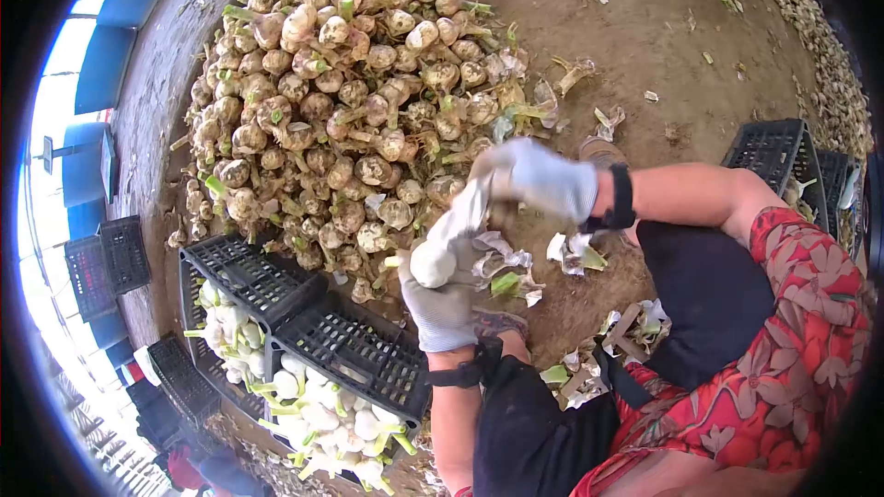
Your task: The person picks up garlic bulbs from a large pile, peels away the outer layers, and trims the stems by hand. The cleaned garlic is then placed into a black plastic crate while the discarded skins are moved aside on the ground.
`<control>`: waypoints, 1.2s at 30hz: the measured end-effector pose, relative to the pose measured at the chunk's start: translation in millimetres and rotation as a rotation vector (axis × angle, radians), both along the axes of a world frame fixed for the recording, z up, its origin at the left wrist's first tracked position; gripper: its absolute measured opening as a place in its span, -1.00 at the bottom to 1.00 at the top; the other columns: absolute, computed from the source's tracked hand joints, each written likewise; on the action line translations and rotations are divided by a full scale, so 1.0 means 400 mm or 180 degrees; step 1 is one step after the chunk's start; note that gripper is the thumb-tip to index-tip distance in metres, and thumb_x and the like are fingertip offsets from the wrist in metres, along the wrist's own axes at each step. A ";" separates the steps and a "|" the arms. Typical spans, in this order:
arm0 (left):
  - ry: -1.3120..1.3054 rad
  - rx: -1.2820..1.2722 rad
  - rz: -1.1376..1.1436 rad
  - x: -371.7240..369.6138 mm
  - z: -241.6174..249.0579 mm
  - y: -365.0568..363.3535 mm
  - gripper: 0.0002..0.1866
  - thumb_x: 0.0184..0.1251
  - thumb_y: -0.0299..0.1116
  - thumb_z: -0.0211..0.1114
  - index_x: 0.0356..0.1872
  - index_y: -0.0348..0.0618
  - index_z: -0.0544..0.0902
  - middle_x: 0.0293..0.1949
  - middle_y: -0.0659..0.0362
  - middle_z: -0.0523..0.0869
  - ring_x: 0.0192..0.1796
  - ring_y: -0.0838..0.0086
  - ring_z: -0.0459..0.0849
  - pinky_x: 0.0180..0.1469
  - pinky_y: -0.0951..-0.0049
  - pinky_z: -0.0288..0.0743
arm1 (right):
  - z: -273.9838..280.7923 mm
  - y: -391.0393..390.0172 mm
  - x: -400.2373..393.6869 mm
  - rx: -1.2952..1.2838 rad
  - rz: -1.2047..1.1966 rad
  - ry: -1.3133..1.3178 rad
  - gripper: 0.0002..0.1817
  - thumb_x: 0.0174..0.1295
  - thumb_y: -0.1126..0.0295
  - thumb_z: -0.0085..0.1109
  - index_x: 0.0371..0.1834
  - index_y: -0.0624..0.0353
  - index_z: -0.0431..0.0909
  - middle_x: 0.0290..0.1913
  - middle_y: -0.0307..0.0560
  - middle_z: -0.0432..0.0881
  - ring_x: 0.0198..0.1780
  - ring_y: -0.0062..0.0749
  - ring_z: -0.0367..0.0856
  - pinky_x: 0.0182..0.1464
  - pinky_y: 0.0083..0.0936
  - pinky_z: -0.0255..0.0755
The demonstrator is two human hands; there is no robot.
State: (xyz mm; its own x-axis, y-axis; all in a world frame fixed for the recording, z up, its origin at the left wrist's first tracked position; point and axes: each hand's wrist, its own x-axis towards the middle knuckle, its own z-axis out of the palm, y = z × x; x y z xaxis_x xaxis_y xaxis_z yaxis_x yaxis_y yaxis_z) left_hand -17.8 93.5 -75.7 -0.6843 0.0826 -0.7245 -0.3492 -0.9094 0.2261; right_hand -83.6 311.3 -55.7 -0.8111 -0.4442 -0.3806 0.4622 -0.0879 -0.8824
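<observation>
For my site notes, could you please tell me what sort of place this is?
Likely a garlic-cleaning shed or yard: heaped, soiled garlic bulbs, black plastic crates of white bulbs, and discarded skins on bare earth.

The garlic heap (341, 101) is dusty tan with brown smudges; the held bulb (433, 264) is white, like the crated bulbs (322, 414) with their pale green stems. The crates (354, 340) are black, the gloves (543, 179) greyish white, the top (773, 350) red with pinkish leaf shapes. Blurred panels (106, 64) look blue.
</observation>
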 end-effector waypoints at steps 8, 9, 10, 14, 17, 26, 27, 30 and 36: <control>0.1237 -0.2371 -0.0416 0.026 0.028 0.012 -0.47 0.06 -0.79 0.22 0.14 -0.35 0.44 0.09 -0.04 0.61 0.16 0.30 0.59 0.23 0.27 0.53 | 0.021 -0.003 0.167 0.1204 0.4657 0.1668 -0.63 0.15 0.09 0.21 -0.24 0.23 0.62 -0.31 0.14 0.65 -0.31 0.11 0.62 -0.21 -0.05 0.48; 0.1115 -0.1717 -0.0493 0.029 0.028 -0.016 -0.45 0.06 -0.76 0.20 0.18 -0.42 0.41 0.13 -0.02 0.58 0.16 0.31 0.59 0.22 0.32 0.53 | -0.003 -0.010 0.211 0.0834 0.4964 0.1893 -0.58 0.11 0.05 0.25 -0.24 0.24 0.63 -0.30 0.17 0.65 -0.25 0.09 0.63 -0.16 -0.06 0.48; 0.1217 -0.2218 -0.0679 0.035 0.013 -0.033 -0.45 0.07 -0.76 0.18 0.18 -0.42 0.41 0.14 -0.03 0.58 0.16 0.30 0.59 0.21 0.32 0.53 | 0.000 -0.013 0.221 0.0468 0.5244 0.2108 -0.53 0.06 0.00 0.30 -0.24 0.25 0.65 -0.29 0.21 0.65 -0.19 0.06 0.65 -0.11 -0.06 0.48; 0.1297 -0.2625 -0.0685 0.039 0.025 -0.013 -0.44 0.02 -0.74 0.27 0.15 -0.34 0.43 0.08 0.03 0.62 0.10 0.36 0.62 0.16 0.37 0.52 | 0.018 -0.058 0.131 0.1966 0.2543 0.2372 -0.54 -0.05 0.06 0.31 -0.29 0.28 0.60 -0.28 0.18 0.66 -0.20 0.09 0.66 -0.18 -0.14 0.55; 0.1722 -0.3659 -0.1174 0.054 -0.007 -0.022 -0.56 0.25 -0.60 0.26 0.17 -0.31 0.42 0.09 0.00 0.62 0.12 0.34 0.60 0.21 0.36 0.49 | 0.033 -0.126 0.043 0.1865 0.1215 0.1861 -0.44 -0.07 0.01 0.37 -0.12 0.21 0.52 -0.15 0.13 0.63 -0.16 0.08 0.65 -0.16 -0.14 0.52; 0.0696 -0.1333 0.0096 0.027 -0.019 -0.053 -0.64 0.51 -0.05 0.04 0.15 0.01 0.46 0.13 0.14 0.60 0.18 0.25 0.56 0.22 -0.03 0.47 | 0.020 -0.176 0.146 0.0241 0.3208 0.2376 -0.62 0.09 0.07 0.23 -0.26 0.18 0.63 -0.33 0.16 0.65 -0.23 0.03 0.65 -0.24 -0.11 0.49; 0.0321 -0.1167 0.0348 0.025 -0.031 -0.082 -0.68 0.51 -0.07 0.05 0.10 0.01 0.50 0.06 0.15 0.63 0.11 0.28 0.60 0.15 0.04 0.52 | 0.025 -0.166 0.159 -0.0158 0.3922 0.2071 -0.54 0.10 -0.01 0.24 -0.24 0.21 0.63 -0.28 0.19 0.65 -0.17 0.02 0.65 -0.17 -0.11 0.49; 0.0226 -0.1196 0.0293 0.051 -0.022 -0.114 -0.77 0.51 -0.15 0.06 -0.02 0.02 0.55 -0.12 0.17 0.68 -0.11 0.33 0.67 -0.04 0.24 0.62 | 0.016 -0.119 0.055 0.1056 0.3843 0.1946 -0.36 0.03 -0.22 0.25 -0.21 0.23 0.64 -0.21 0.18 0.66 -0.01 0.00 0.63 -0.04 -0.14 0.50; 0.0074 -0.1622 -0.0398 0.077 -0.020 -0.070 -0.78 0.49 -0.27 0.06 0.04 -0.04 0.50 -0.24 0.20 0.66 -0.20 0.37 0.67 -0.16 0.29 0.66 | -0.207 -0.098 -0.150 0.4240 0.2341 0.2839 -0.69 0.01 0.20 0.33 -0.24 0.16 0.65 -0.18 0.00 0.63 -0.16 -0.13 0.64 -0.21 -0.26 0.53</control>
